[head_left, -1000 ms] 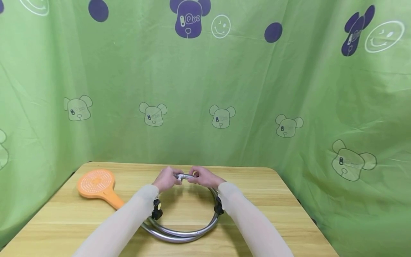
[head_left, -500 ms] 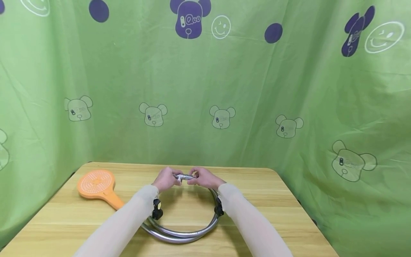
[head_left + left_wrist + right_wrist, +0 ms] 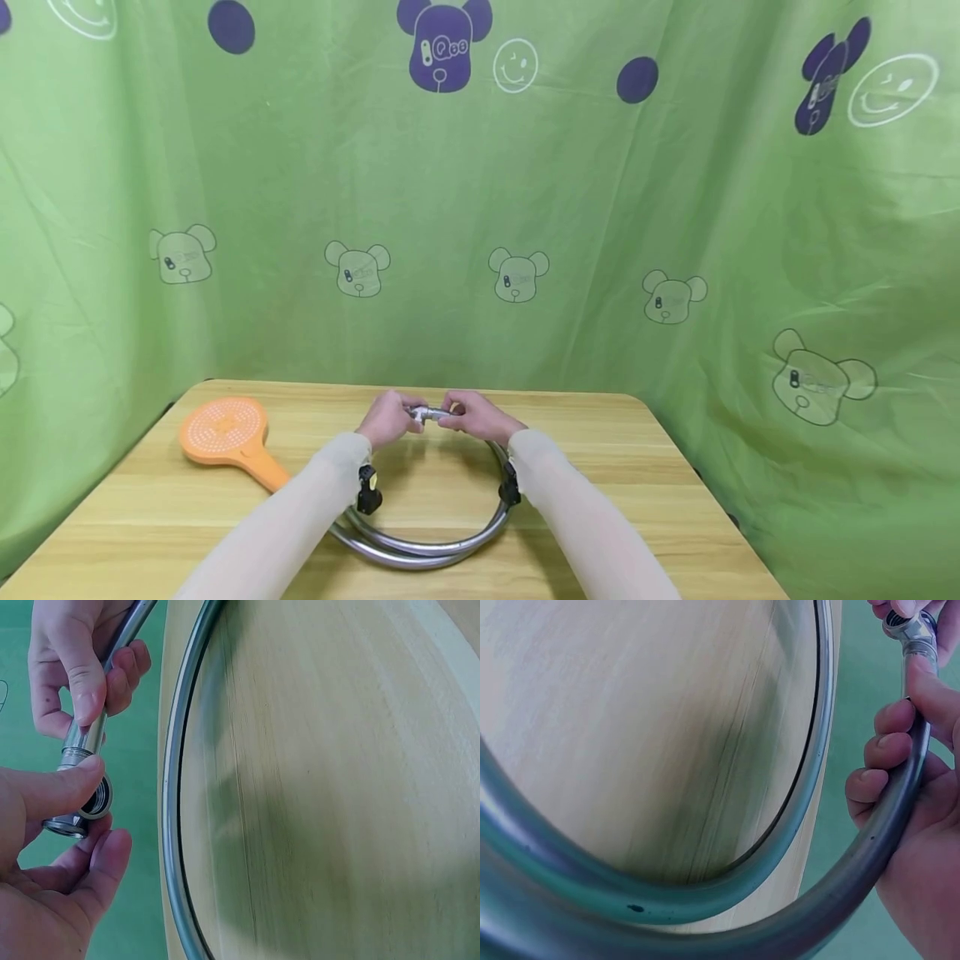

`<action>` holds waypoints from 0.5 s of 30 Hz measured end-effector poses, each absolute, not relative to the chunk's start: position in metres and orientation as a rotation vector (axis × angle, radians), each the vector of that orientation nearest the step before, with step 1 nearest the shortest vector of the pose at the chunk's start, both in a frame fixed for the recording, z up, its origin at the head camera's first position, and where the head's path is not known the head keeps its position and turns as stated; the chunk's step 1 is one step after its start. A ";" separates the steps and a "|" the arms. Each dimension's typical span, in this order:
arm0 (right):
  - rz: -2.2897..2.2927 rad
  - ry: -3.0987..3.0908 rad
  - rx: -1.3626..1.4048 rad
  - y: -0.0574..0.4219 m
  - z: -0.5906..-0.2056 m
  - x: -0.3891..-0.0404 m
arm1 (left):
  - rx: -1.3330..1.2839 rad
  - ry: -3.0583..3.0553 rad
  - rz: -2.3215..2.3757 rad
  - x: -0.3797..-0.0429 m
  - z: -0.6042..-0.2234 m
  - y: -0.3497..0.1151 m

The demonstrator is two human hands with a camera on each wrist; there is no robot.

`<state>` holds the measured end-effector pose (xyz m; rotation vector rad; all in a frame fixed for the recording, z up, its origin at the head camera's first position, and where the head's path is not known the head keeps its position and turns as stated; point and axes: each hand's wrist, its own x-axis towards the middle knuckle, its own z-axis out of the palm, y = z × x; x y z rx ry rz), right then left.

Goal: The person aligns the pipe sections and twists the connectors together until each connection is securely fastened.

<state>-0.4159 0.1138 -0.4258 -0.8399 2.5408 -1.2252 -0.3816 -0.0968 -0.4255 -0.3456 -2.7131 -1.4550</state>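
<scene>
With thumb and fingers, my left hand (image 3: 387, 419) pinches a small chrome pipe fitting (image 3: 66, 826). A threaded round opening shows on the fitting's side in the left wrist view. My right hand (image 3: 480, 417) holds the end of a grey metal shower hose (image 3: 885, 825), its fingers curled round it. The hose end meets the fitting between the two hands, above the table's far part; whether it is screwed in I cannot tell. Below, the rest of the hose lies coiled in loops. An orange shower head (image 3: 225, 429) lies at the left, its handle's lower end hidden behind the left sleeve.
The wooden table (image 3: 615, 467) has rounded far corners. A green curtain (image 3: 450, 333) printed with bears hangs behind it and along both sides. Each wrist wears a black camera mount; the left one (image 3: 368, 490) sits close above the hose coil.
Both hands stay in the same place on the fitting and hose end, with only slight finger shifts. The shower head and the coil have not moved.
</scene>
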 end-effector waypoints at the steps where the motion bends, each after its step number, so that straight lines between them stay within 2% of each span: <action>1: -1.228 2.530 -0.839 0.114 -0.426 -0.416 | -0.347 -2.717 -1.444 -0.382 -0.425 -0.096; 15: -1.230 2.490 -0.809 0.119 -0.427 -0.420 | -0.356 -2.724 -1.455 -0.382 -0.425 -0.094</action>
